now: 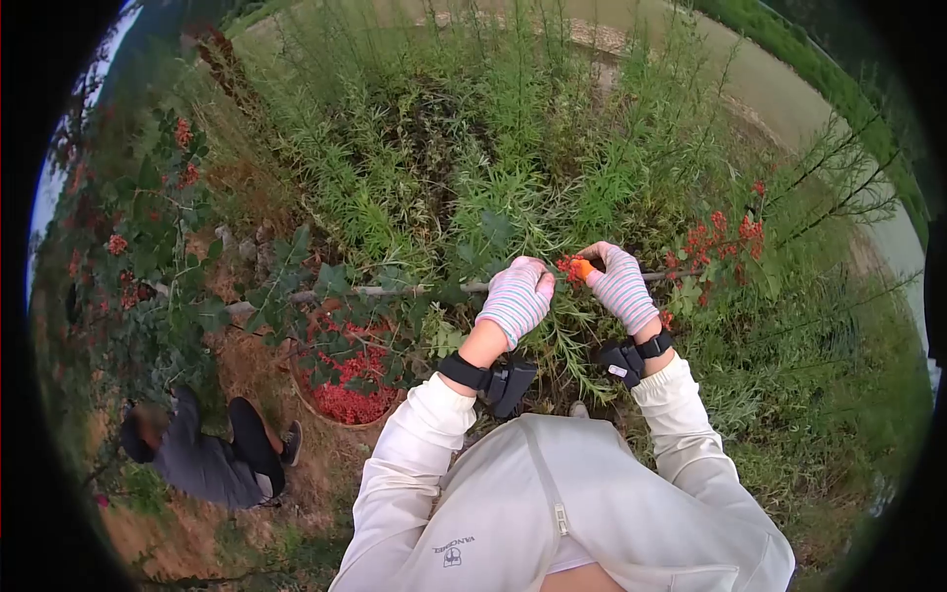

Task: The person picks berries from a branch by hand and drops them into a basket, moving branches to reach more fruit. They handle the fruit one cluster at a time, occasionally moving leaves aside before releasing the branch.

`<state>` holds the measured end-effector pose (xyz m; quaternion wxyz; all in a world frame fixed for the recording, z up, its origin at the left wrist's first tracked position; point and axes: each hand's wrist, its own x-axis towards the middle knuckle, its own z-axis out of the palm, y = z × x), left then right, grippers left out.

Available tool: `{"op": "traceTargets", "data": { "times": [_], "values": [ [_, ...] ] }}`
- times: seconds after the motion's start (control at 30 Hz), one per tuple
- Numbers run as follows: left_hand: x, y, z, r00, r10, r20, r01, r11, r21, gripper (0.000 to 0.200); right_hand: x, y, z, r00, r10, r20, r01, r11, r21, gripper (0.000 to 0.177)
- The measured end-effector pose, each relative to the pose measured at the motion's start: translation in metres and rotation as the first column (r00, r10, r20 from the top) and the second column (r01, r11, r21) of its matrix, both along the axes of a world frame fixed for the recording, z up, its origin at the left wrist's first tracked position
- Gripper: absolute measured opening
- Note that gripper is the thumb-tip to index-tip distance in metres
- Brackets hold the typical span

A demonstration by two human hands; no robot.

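Both gloved hands meet on a thin grey branch [375, 290] that runs level across the shrubs. The left hand [517, 298] has its grip curled shut on the branch, and the right hand [621, 287] has its grip pinched together on a small red berry cluster [569, 264] between the two hands, towards the branch's right end. The berries look light, soft and easily crushed, on a whippy branch, so I judge the hold belongs on the cluster's stalk, not the fruit. A basket [318, 412] of red berries sits below left, with a crouching person [202, 459] beside it.
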<state>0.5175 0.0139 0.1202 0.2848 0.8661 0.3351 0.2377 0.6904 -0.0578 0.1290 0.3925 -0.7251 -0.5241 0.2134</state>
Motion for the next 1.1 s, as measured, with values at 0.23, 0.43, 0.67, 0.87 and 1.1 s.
{"op": "traceTargets", "data": {
  "times": [0.23,0.43,0.67,0.87,1.1],
  "values": [
    [-0.005,0.002,-0.008,0.995,-0.067,0.068,0.069,0.997,-0.031,0.020,0.009,0.008,0.003,0.991,0.120,0.062,-0.112,0.986,-0.123,0.021],
    [-0.007,-0.001,-0.006,0.992,-0.098,0.080,0.090,0.991,0.100,0.021,-0.004,-0.011,-0.017,0.961,0.008,-0.276,0.052,0.977,0.208,0.024],
    [-0.008,-0.010,0.000,0.995,-0.088,0.039,0.079,0.981,0.177,0.019,-0.023,-0.022,-0.033,0.942,-0.269,0.198,0.159,0.882,0.445,0.024],
    [-0.011,-0.008,-0.001,0.993,-0.102,0.052,0.096,0.989,0.115,0.019,-0.004,-0.029,-0.017,0.902,-0.001,-0.432,0.274,0.776,0.569,0.039],
    [-0.038,-0.041,0.044,0.927,-0.038,0.374,-0.065,0.964,0.258,0.039,-0.030,-0.080,0.016,0.131,0.453,-0.882,0.144,0.872,0.469,0.058]
  ]
}}
